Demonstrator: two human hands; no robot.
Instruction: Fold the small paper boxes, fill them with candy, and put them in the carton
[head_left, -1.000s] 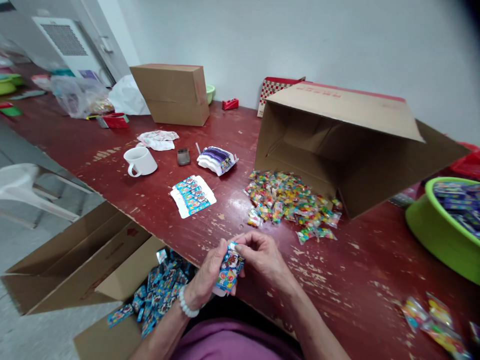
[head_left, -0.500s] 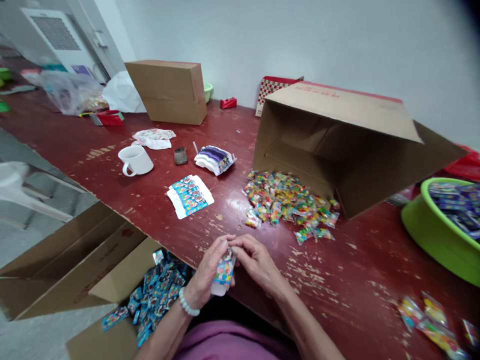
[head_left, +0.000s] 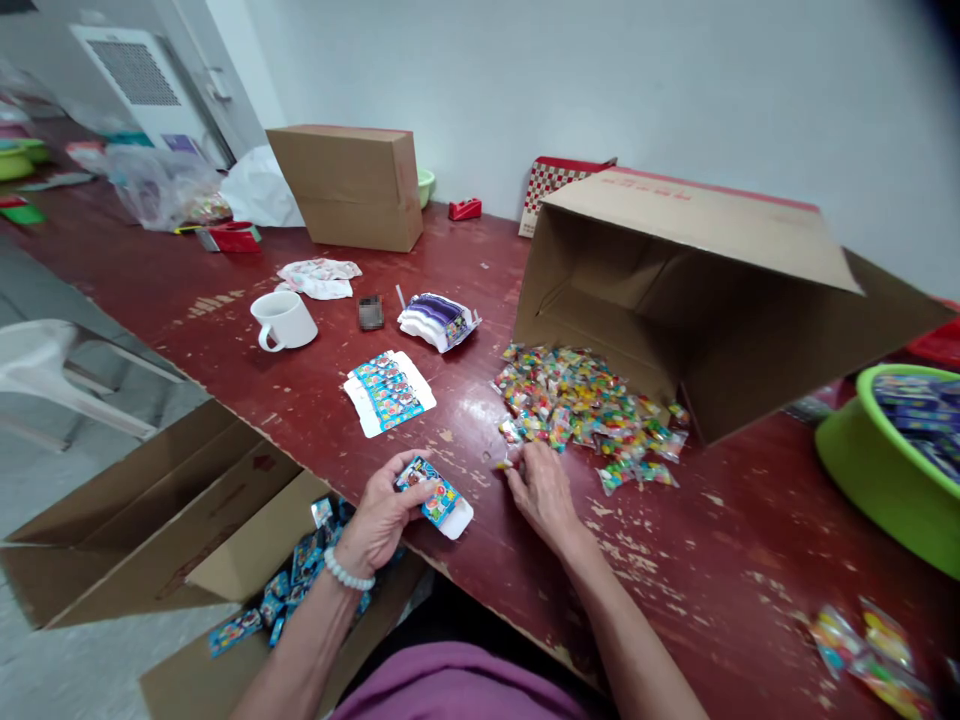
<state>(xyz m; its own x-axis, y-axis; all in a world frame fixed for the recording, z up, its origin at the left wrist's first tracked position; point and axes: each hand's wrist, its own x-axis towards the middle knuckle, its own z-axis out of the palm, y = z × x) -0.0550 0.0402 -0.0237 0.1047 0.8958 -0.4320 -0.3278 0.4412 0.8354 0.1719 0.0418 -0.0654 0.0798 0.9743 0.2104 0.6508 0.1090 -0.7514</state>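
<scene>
My left hand [head_left: 384, 515] grips a small blue printed candy box [head_left: 433, 492], tilted, thumb on its front. The box's white end flap sticks out toward the lower right. My right hand [head_left: 546, 490] is at the near edge of a heap of small clear candy packets [head_left: 581, 395]. Its fingertips pinch a small packet [head_left: 503, 464], mostly hidden by the fingers. Beyond my left hand lies a stack of flattened blue box blanks [head_left: 390, 392].
A large carton [head_left: 720, 245] lies on its side behind the heap. Around the table are a white mug [head_left: 285, 321], a purple bundle of blanks [head_left: 437, 321] and a green basin [head_left: 862, 460]. Below the left edge, an open carton [head_left: 247, 480] holds blue boxes. Loose packets [head_left: 874, 650] lie lower right.
My hands have parted. The left has moved slightly left and up with the box, now turned flap-end to the lower right. My right hand has left the box and reached to the packets.
</scene>
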